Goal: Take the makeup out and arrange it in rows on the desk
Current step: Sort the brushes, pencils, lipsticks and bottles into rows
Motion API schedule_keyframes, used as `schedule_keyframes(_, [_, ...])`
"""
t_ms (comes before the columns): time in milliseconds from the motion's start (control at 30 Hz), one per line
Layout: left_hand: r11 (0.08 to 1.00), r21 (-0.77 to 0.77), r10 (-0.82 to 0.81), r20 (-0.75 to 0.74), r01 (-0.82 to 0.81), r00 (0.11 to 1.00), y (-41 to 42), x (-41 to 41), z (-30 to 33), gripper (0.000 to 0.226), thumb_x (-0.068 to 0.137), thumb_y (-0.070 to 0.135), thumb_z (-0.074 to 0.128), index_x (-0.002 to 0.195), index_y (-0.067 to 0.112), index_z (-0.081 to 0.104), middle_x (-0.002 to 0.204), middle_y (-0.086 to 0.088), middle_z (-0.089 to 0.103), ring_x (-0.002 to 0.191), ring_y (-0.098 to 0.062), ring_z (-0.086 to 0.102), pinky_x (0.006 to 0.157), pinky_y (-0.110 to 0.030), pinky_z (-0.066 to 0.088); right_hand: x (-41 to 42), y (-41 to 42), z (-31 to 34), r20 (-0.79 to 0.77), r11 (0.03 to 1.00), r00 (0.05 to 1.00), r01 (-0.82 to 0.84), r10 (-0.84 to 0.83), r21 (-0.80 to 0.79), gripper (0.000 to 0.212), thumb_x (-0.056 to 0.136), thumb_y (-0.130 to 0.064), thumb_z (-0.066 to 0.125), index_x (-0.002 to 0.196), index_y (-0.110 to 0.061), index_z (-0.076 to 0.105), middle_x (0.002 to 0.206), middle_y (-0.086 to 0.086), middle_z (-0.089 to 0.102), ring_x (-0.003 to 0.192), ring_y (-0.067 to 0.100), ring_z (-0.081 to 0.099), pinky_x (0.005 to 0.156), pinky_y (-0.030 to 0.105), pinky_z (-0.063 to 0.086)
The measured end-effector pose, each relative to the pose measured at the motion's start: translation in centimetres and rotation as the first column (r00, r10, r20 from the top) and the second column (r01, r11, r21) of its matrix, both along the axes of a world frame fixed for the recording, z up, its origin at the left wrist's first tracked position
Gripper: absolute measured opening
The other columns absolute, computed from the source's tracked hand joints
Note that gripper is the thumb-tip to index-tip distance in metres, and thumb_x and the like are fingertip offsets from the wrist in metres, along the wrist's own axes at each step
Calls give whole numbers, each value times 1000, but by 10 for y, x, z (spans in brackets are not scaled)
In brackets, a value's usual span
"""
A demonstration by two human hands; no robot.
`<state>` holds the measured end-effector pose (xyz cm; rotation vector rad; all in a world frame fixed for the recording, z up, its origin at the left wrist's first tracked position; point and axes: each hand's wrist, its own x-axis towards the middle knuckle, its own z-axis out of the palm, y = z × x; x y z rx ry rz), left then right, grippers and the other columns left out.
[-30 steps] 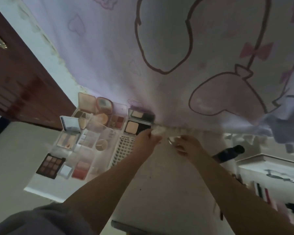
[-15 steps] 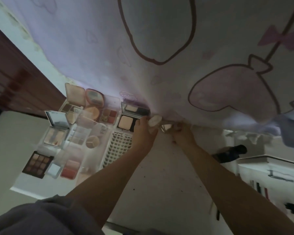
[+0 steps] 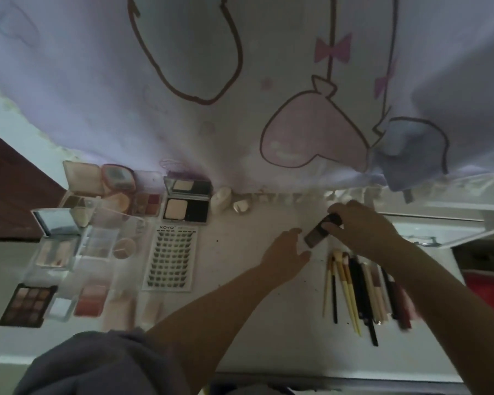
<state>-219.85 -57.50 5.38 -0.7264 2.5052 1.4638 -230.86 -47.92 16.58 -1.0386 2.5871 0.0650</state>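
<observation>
Hard to make out: the near end of the small dark tube-shaped bottle with a black cap (image 3: 322, 230), blurred against the white desk top (image 3: 254, 323), and the contents of several clear plastic cases (image 3: 109, 238) at far left, washed out by glare. Cut off at the bottom edge: a grey sleeve (image 3: 97, 363) on the left arm. Draped across the far side of the desk, a pale lilac curtain with pink heart and bow prints (image 3: 240, 81), hiding whatever lies behind it.

Open on the desk at left: a black compact with a pale powder pan and a mirror lid (image 3: 186, 201), a dark palette of 9 brown shades (image 3: 27, 305), a white-edged pan of coral blush (image 3: 91, 300), and a white card of false lashes marked XOYO (image 3: 171, 258). Just right of the compact, 2 small white capped items (image 3: 230, 202), details unclear.

Pinched at the capped end by the curled fingers of the right hand (image 3: 360, 226), the dark bottle, right of centre just above the desk, long axis slanting from far right to near left, cap farthest. Beside its near end, the left hand (image 3: 285, 252), fingers relaxed and spread, holding nothing.

Under the right wrist, a row of slim makeup brushes and pencils (image 3: 362, 289), long axes running near to far, bristles at the far end.
</observation>
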Motion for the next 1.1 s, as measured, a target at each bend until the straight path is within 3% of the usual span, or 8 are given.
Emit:
schedule_keyframes(67, [998, -1, -70, -11, 70, 997, 7, -21, 6, 54, 93, 28, 52, 141, 13, 34, 135, -10, 46, 121, -27, 48, 96, -36, 41, 7, -1, -12, 68, 999, 997, 34, -34, 6, 37, 93, -38, 50, 122, -16, 45, 114, 11, 49, 96, 29, 56, 81, 40, 50])
schedule_keyframes(167, [997, 4, -81, -27, 81, 996, 9, -36, 10, 30, 94, 21, 48, 120, 5, 50, 111, -14, 59, 99, -32, 59, 79, -36, 45, 13, -8, -31, 78, 999, 996, 34, -31, -29, 31, 94, -32, 50, 116, -11, 44, 112, 14, 46, 88, 31, 56, 71, 34, 46])
schedule_keyframes(233, [997, -23, -70, -31, 70, 997, 5, -30, 8, 26, 96, 22, 44, 115, 5, 51, 109, -13, 60, 99, -30, 59, 83, -35, 45, 14, -11, -39, 88, 996, 996, 32, -24, -87, 28, 96, -32, 47, 113, -10, 46, 108, 13, 48, 83, 27, 55, 69, 32, 45])
schedule_keyframes(433, [1000, -13, -12, -208, 10, 978, -31, 28, 21, 18, 90, 40, 55, 100, 26, 50, 75, 11, 56, 59, 1, 51, 54, -15, 37, 18, -26, -29, 510, 956, 859, 179, -37, -231, 22, 93, -40, 51, 94, -18, 54, 73, -1, 66, 55, 5, 64, 47, 16, 47])
schedule_keyframes(600, [982, -160, -130, -202, 99, 971, -45, 68, 48, 21, 90, 38, 55, 101, 21, 49, 74, 10, 55, 57, -2, 47, 52, -18, 37, 29, -53, 6, 613, 989, 785, -143, 88, 42, 40, 89, -54, 49, 86, -18, 66, 76, -7, 69, 51, 0, 61, 45, 15, 43])
schedule_keyframes(700, [966, -219, -179, -200, 134, 963, -46, 92, 63, 21, 90, 39, 55, 102, 22, 50, 78, 7, 60, 60, -8, 50, 56, -24, 41, 42, -59, 19, 687, 964, 714, -254, 133, 78, 47, 87, -58, 51, 87, -15, 69, 70, -7, 66, 49, 1, 56, 47, 16, 42])
schedule_keyframes(1000, [949, -272, -211, -182, 157, 960, -56, 134, 75, 29, 84, 51, 58, 102, 30, 48, 76, 11, 55, 60, -6, 50, 53, -21, 37, 79, -49, 31, 748, 983, 656, -184, 101, 29, 45, 87, -58, 50, 86, -16, 67, 71, -2, 63, 50, 5, 50, 48, 17, 41])
schedule_keyframes(1100, [970, -223, -127, -124, 97, 984, -78, 157, 60, 31, 80, 54, 62, 96, 34, 46, 80, 9, 57, 65, -5, 54, 54, -17, 39, 59, -20, 42, 737, 999, 675, -1, 37, -49, 55, 72, -64, 59, 87, -11, 67, 70, -2, 67, 51, 5, 55, 45, 16, 41])
